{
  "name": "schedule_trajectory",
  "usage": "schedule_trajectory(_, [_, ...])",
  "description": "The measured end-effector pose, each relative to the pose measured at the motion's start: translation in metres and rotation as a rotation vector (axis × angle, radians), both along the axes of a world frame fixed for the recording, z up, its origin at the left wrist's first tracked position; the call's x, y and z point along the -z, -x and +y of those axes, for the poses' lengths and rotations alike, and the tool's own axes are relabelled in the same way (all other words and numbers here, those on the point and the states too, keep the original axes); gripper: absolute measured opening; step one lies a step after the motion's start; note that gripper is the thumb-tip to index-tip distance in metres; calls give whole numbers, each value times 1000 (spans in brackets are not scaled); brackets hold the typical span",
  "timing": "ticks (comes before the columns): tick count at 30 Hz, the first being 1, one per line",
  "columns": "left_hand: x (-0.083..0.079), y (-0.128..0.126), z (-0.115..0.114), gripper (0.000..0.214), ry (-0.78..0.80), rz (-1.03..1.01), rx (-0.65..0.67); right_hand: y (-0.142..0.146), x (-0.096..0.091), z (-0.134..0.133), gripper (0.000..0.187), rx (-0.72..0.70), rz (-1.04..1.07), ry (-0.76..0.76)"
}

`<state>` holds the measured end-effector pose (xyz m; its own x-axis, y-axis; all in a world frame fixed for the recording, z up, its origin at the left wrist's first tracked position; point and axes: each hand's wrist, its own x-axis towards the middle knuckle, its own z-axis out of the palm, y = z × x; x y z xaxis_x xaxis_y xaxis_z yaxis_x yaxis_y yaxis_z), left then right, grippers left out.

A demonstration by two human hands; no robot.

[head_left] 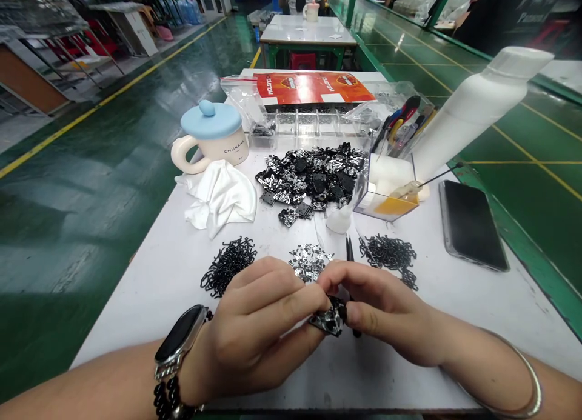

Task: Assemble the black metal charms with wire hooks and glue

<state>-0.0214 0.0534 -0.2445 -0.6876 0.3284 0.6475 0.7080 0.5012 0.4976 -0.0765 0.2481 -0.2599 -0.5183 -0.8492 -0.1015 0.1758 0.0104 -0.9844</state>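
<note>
Near the front of the white table, a small black-and-silver part (331, 318) is pinched between the fingers of my left hand (266, 323). From the other side, the thumb and fingertips of my right hand (386, 308) close on the same part. Black tweezers (350, 250) lie partly hidden behind my right fingers. Beyond my hands is a scatter of small silver metal pieces (311, 259). Black hook-shaped pieces form a pile on the left (231, 263) and another pile on the right (388, 253). Farther back lies a heap of similar black-and-silver parts (313, 177).
A lidded mug (225, 144) and white cloth (222, 199) occupy the left side. On the right stand a clear tool holder (386, 208), a tall white bottle (482, 105) and a phone (473, 223). A compartmented plastic tray (309, 126) and red packaging (313, 88) are at the back.
</note>
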Motion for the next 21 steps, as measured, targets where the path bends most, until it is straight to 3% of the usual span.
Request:
schedule_trajectory(9, [1, -3, 3, 23, -102, -43, -83, 1, -1, 1, 16, 0, -30, 13])
schedule_trajectory(21, [-3, -3, -1, 15, -4, 21, -58, -1, -2, 1, 21, 8, 46, -4])
